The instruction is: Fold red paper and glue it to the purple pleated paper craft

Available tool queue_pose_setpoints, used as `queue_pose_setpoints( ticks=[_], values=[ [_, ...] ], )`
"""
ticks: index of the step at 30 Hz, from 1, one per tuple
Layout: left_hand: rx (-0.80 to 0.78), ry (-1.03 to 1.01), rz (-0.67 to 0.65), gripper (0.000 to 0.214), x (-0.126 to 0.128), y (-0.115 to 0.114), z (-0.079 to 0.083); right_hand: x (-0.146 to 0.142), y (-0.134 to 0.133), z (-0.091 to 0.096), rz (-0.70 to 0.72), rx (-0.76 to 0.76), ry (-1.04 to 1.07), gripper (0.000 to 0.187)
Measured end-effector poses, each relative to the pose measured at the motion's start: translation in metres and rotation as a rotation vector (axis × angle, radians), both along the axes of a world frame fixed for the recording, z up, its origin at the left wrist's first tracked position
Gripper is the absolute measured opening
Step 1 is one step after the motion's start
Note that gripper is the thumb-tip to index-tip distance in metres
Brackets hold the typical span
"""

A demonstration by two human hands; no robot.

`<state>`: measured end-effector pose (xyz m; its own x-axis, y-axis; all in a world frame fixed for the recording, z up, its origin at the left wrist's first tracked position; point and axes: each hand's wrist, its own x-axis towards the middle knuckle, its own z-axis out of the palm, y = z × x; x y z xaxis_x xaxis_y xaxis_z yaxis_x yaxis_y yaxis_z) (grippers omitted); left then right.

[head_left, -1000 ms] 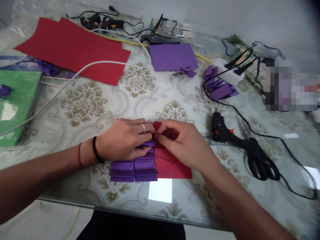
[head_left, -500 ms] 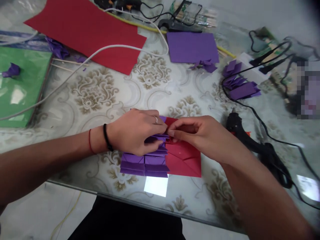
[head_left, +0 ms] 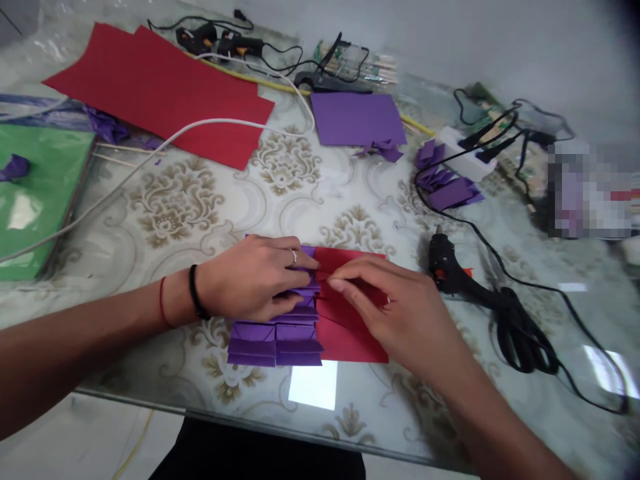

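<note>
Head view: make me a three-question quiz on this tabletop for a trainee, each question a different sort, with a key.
1. Which hand lies across the folded purple paper?
2. True or false: the black glue gun lies to the right of the red paper beneath the person's fingers, as the picture shows it.
3. Choose one. The pack at the left edge is: A) red; B) purple; C) green.

Key:
1. The left hand.
2. True.
3. C.
</note>
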<state>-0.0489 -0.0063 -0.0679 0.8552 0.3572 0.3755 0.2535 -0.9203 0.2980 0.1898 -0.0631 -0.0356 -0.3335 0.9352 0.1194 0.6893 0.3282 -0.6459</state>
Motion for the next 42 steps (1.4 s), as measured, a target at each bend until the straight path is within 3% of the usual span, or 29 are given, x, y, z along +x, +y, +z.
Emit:
queue_pose_setpoints(
  ticks=[2,8,14,18,23,26,31,37,42],
  values=[
    [0.024,-0.015,-0.003,0.019,0.000,0.000,0.000,-0.003,0.001,-0.004,-0.011,0.046,-0.011,0.014],
    [0.056,-0.035,-0.033,0.023,-0.001,-0.002,0.001,-0.007,0.016,-0.004,0.082,-0.051,-0.077,0.018],
    [-0.015,0.040,-0.049,0.024,0.000,-0.001,0.003,-0.003,0.013,0.000,0.223,-0.059,-0.179,0.018],
    [-0.031,0.027,-0.072,0.024,0.001,0.001,0.002,-0.001,0.000,-0.011,0.201,0.084,-0.322,0.022],
    [-0.055,0.026,-0.054,0.027,0.000,0.002,0.001,-0.006,-0.017,-0.026,0.137,0.398,-0.474,0.009],
    [-0.086,0.000,-0.053,0.029,0.001,0.001,-0.001,-0.010,-0.023,-0.029,0.033,0.438,-0.438,0.011],
    [-0.216,0.004,0.061,0.028,0.012,-0.004,0.002,-0.011,-0.023,-0.030,-0.052,0.351,-0.301,0.012],
    [-0.234,0.330,0.321,0.021,0.035,-0.004,0.030,-0.005,-0.021,-0.035,-0.061,0.323,-0.199,0.009],
    [-0.082,0.424,0.223,0.014,0.042,0.001,0.040,-0.003,-0.020,-0.037,-0.049,0.356,-0.157,0.008]
  ],
)
